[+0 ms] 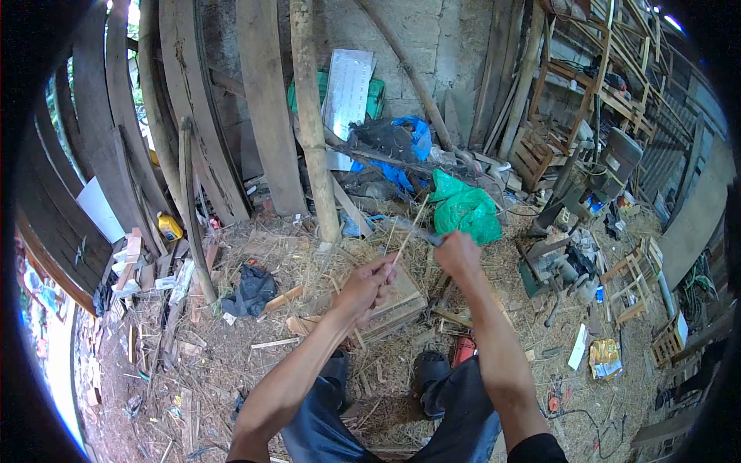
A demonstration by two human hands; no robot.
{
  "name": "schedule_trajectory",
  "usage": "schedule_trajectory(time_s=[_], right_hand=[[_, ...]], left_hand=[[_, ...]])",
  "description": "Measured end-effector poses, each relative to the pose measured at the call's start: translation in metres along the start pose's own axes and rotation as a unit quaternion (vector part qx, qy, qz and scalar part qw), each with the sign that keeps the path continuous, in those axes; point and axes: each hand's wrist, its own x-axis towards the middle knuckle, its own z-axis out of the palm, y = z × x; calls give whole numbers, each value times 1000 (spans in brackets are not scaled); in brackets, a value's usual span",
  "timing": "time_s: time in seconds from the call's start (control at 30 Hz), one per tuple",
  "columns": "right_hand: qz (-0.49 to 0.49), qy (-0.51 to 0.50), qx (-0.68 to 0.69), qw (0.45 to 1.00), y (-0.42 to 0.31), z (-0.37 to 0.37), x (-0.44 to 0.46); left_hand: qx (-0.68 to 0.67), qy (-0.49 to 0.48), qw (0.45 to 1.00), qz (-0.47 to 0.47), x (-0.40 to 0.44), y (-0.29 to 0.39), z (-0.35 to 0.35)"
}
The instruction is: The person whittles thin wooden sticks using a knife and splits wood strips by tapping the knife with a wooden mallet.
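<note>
My left hand (364, 292) is closed around a thin wooden stick (410, 232), which points up and away from me. My right hand (458, 256) is closed on a knife (421, 231); its grey blade is smeared by motion and points left toward the stick. Whether the blade touches the stick I cannot tell. Below my hands sits a low wooden block (394, 315) on the shaving-covered ground, between my feet and the back wall.
Behind my right hand lies a green plastic bag (465, 208). A wooden post (311, 123) stands ahead. A black plastic bag (251, 291) and a yellow bottle (169, 227) are on the left. Machinery (567, 247) and a small wooden frame (629, 282) stand on the right.
</note>
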Motion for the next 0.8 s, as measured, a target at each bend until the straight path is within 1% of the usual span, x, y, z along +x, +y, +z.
schedule_trajectory(time_s=[0.07,0.13,0.17,0.23,0.27,0.3,0.33,0.37,0.4,0.47,0.5,0.57,0.6,0.67,0.7,0.77,0.8], right_hand=[[71,14,-16,997,32,4,9],[-8,-24,-109,994,106,32,39],[-11,-24,-108,994,107,29,33],[138,29,-3,990,101,12,20],[137,28,-4,990,95,12,15],[98,21,35,994,85,13,11],[58,14,74,995,74,14,8],[-2,37,113,993,63,16,5],[-61,58,153,985,49,18,1],[-103,-8,108,989,4,-7,-17],[-102,-9,108,989,-10,-6,-25],[-233,-63,53,969,-27,-1,-37],[-232,-64,56,969,-31,5,-37],[-211,-18,-4,977,-35,17,-36],[-208,-19,-1,978,-34,18,-35],[-178,-24,-38,983,-31,18,-26],[-171,-34,-48,984,-38,7,-26]], left_hand=[[29,-15,998,-56,-11,0,-9],[38,-21,997,-64,-22,5,-9],[45,-25,996,-76,-26,7,-10],[63,-1,996,-56,-19,7,-21],[84,17,995,-43,-16,4,-26],[85,15,995,-42,-15,8,-24],[109,29,993,-17,-13,12,-21],[133,45,990,5,-13,13,-19],[132,45,990,3,-12,10,-18],[213,65,972,72,-6,3,-15],[213,65,972,70,-2,0,-16],[232,55,968,78,4,-6,-17],[233,55,968,76,4,-7,-15],[223,53,968,105,4,-9,-8],[226,53,967,102,5,-9,-6],[110,27,991,67,8,-8,-2],[110,26,991,66,8,-6,0]])
